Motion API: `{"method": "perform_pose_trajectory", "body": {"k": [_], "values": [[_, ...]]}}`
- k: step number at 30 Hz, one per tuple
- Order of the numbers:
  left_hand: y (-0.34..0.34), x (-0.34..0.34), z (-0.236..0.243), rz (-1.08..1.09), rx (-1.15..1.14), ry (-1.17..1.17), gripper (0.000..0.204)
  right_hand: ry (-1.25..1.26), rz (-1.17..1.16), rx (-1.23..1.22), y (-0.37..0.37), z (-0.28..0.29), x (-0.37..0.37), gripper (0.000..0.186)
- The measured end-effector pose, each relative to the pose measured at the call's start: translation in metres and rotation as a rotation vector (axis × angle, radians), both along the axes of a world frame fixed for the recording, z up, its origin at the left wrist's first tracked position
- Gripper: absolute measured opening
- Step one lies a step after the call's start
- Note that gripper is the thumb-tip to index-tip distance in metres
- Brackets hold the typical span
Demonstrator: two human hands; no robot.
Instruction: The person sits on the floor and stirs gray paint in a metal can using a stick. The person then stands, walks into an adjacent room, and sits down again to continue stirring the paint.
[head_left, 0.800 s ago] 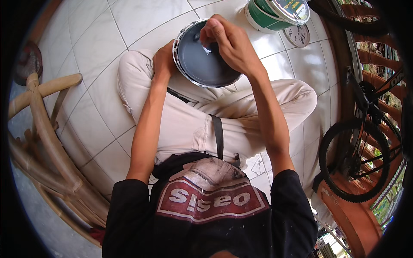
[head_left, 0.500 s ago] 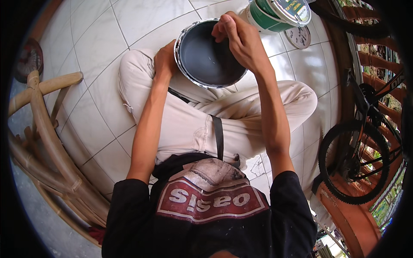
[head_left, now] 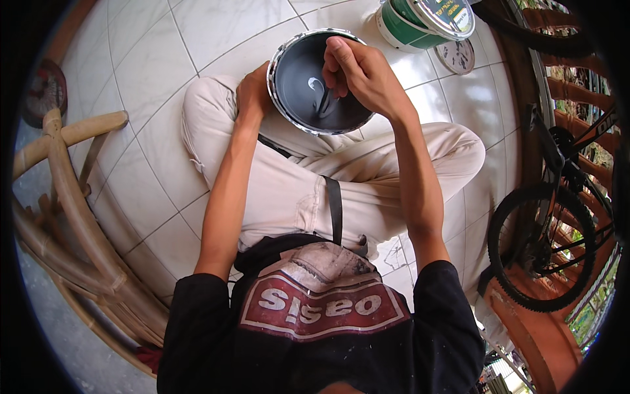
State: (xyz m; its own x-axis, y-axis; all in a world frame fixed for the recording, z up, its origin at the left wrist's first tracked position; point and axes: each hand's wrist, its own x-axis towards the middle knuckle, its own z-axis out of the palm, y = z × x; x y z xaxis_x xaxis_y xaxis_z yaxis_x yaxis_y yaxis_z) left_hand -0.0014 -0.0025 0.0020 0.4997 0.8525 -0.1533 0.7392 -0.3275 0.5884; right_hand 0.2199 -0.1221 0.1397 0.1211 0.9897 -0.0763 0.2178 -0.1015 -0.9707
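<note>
A round bucket (head_left: pixel 276 104) of dark grey paint (head_left: pixel 295 82) stands in front of my crossed legs, its pale rim spattered with paint. My left hand (head_left: pixel 253 92) grips the bucket's left side, with its fingertips hidden behind the wall. Over the right part of the opening, my right hand (head_left: pixel 357 73) is closed round a thin stirring stick (head_left: pixel 324 103). Only a short, paint-coated length of the stick shows below the fingers, dipping into the paint. A pale, shiny ripple lies on the surface beside it.
A green and white lidded bucket (head_left: pixel 407 29) stands at the far right, beside a paint-smeared round lid (head_left: pixel 456 56) on the tiled floor (head_left: pixel 147 164). Bamboo furniture (head_left: pixel 79 217) is on the left. A bicycle (head_left: pixel 541 246) leans by the railing on the right.
My right hand has shifted slightly nearer to me, its fingers pointing lower. The stick, hidden before, now shows, and a ripple has appeared in the paint. My left hand stays put.
</note>
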Motion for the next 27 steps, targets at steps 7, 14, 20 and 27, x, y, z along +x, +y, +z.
{"method": "perform_pose_trajectory", "body": {"k": [7, 14, 20, 27], "values": [[0.001, 0.001, 0.0, 0.012, -0.027, 0.007, 0.031, -0.285, 0.003, 0.063, 0.003, -0.01, 0.0, 0.037], [0.002, -0.001, -0.002, 0.022, -0.027, 0.007, 0.03, -0.283, -0.111, 0.362, 0.01, -0.017, -0.006, 0.025], [-0.004, 0.005, 0.008, 0.005, -0.03, -0.013, 0.03, -0.097, -0.081, 0.157, 0.002, -0.02, -0.008, 0.042], [0.001, 0.001, -0.004, 0.018, -0.017, 0.014, 0.029, -0.192, 0.048, 0.056, -0.001, -0.011, -0.002, 0.043]]}}
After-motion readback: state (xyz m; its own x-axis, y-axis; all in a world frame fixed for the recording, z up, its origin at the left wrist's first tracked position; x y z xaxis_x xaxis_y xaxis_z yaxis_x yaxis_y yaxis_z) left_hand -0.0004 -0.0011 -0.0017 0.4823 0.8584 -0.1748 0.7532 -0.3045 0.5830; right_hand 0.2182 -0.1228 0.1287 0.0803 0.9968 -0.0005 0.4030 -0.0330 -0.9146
